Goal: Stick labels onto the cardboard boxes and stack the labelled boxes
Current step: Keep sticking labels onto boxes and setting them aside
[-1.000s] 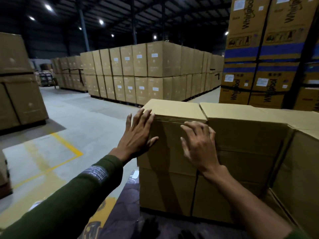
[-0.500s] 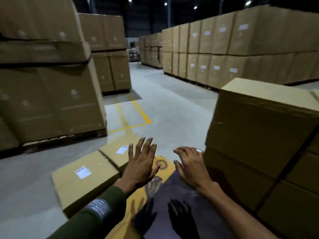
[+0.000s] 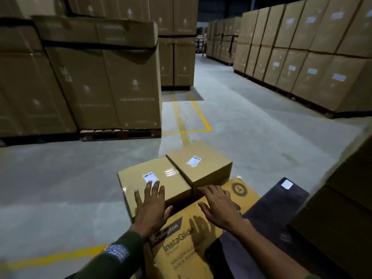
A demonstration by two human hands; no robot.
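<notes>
Two labelled boxes [image 3: 177, 178] side by side on floor [image 3: 251, 125].

The two boxes [image 3: 157, 184] under my hands are matt brown cardboard with white paper labels [image 3: 150, 177] and a glossy strip, probably clear tape [image 3: 171, 172], on smooth grey concrete floor [image 3: 60, 178].

Label [image 3: 150, 177] print blurred; printed carton [image 3: 182, 241] cut off below.
</notes>
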